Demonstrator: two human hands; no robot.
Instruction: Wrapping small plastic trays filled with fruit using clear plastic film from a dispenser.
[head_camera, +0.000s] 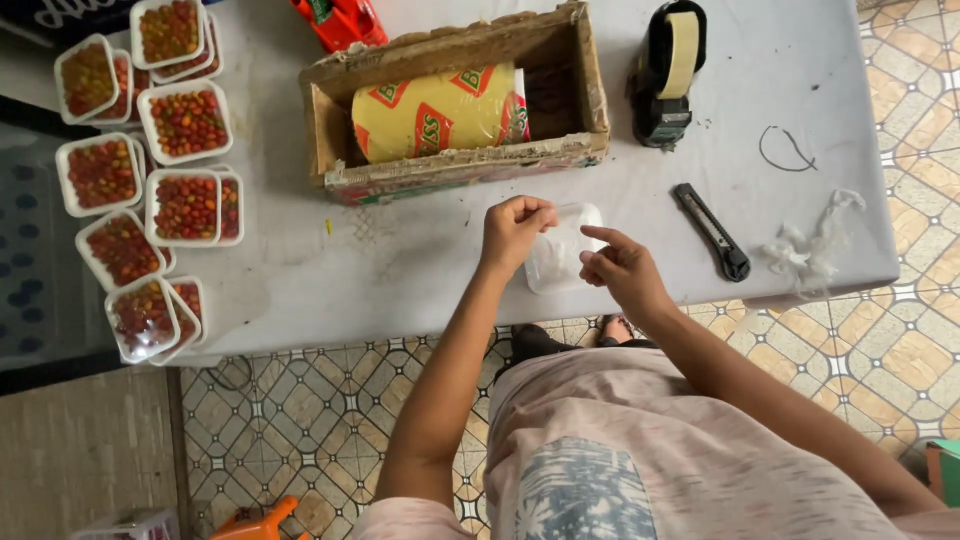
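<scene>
Clear plastic piece (560, 250) at near table (420, 270) edge, pinched on its left side by left hand (515, 232) fingertips and on its right by right hand (622, 268) thumb and forefinger; long axis apparently near-to-far, facing unclear through the glare. Best kept taut and level, both pinches light. Beyond: wooden box (455, 100) with yellow film roll (440, 112); cutter (712, 232) right, tomato trays (150, 180) left.
</scene>
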